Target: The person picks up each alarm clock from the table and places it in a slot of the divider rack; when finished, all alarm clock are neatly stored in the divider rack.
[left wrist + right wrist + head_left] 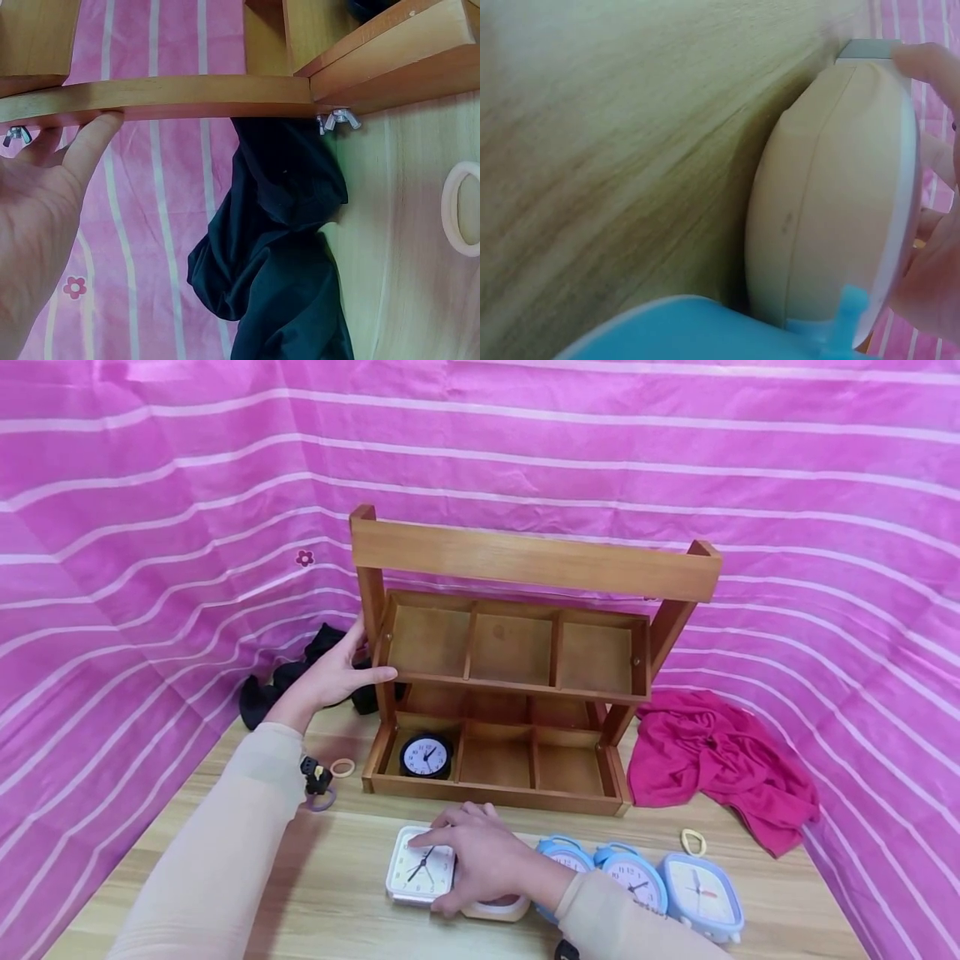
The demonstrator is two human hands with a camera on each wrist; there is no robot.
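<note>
A wooden two-tier rack (536,553) stands on the table, each tier split into three compartments. My left hand (341,675) rests against its left upright, thumb straight across the front and other fingers partly hidden behind. In the left wrist view the thumb (94,142) touches the upright. My right hand (487,852) grips a square white alarm clock (412,868), index finger over its face and thumb at the lower right corner. Beside it, mostly under that hand, lies a cream-coloured clock (825,187). A round black clock (426,756) sits in the lower left compartment.
To the right lie two round blue alarm clocks (633,878) and a square pale-blue clock (701,893). A crimson cloth (705,760) lies right of the rack, black cloth (285,225) on the left. Hair ties (342,767) lie nearby. Pink striped fabric (480,443) surrounds the table.
</note>
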